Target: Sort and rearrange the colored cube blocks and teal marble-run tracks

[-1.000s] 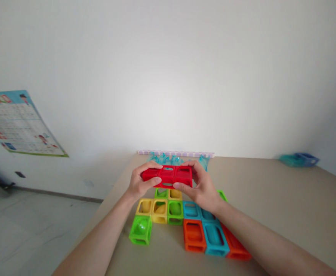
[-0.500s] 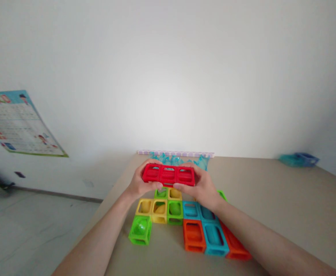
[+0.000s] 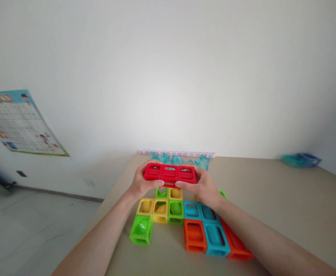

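Note:
A row of three joined red blocks [image 3: 169, 174] with window-like openings is held level above the table. My left hand [image 3: 143, 179] grips its left end, thumb along the lower edge. At the right end my right hand [image 3: 201, 184] is closed on it the same way. Below lie joined green and yellow cube blocks, among them a yellow block [image 3: 160, 219] and a green block [image 3: 141, 230] with a ball shape inside. Blue blocks [image 3: 215, 238] and orange blocks [image 3: 195, 245] sit to the right, partly hidden by my right forearm.
The beige table [image 3: 260, 184] meets a white wall. Behind the red blocks lies crumpled clear blue plastic [image 3: 204, 162], by a patterned lilac strip [image 3: 176, 154]. A blue basket-like item [image 3: 308, 160] stands at the far right. A poster [image 3: 27, 122] hangs left.
The red row has tipped very slightly between my hands, which still hold both ends. Otherwise the whole view has only shifted a few pixels to the right.

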Tool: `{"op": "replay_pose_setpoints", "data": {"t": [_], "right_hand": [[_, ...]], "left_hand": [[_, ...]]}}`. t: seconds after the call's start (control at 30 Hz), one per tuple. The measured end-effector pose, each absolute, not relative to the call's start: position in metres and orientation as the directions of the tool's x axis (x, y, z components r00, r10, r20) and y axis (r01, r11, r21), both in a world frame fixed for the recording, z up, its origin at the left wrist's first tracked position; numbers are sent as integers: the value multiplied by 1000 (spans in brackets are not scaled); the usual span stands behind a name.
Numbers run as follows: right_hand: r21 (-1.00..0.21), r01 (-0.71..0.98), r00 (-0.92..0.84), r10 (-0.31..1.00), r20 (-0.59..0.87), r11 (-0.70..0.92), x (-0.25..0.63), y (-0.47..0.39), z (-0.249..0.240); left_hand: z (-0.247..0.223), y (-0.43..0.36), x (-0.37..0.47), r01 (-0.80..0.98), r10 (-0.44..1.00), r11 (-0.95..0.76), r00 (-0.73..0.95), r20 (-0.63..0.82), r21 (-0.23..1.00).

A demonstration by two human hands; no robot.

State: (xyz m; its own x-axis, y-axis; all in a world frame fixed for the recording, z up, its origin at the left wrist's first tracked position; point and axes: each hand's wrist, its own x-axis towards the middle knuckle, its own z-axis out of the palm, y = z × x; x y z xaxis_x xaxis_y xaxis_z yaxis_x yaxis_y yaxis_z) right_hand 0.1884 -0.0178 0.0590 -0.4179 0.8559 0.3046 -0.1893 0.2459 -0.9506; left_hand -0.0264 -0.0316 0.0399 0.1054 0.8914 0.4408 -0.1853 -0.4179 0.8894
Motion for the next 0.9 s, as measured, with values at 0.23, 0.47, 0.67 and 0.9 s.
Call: {"op": "replay_pose_setpoints", "data": {"t": [0.23, 0.47, 0.67, 0.9], "right_hand": [[-925, -224, -363, 855, 371, 306, 184, -11, 49], [-914, -244, -352, 849, 395, 325, 183, -11, 49], [-905, -179, -381, 821, 425, 385, 186, -12, 48], [-899, -128, -408, 804, 433, 419, 186, -17, 53]], "left_hand": [[44, -30, -20, -305, 920, -344, 79, 384, 888], [46, -31, -20, -258, 937, -310, 76, 340, 915], [45, -31, -20, -249, 932, -338, 45, 359, 908], [41, -31, -21, -176, 920, -377, 41, 390, 909]]}}
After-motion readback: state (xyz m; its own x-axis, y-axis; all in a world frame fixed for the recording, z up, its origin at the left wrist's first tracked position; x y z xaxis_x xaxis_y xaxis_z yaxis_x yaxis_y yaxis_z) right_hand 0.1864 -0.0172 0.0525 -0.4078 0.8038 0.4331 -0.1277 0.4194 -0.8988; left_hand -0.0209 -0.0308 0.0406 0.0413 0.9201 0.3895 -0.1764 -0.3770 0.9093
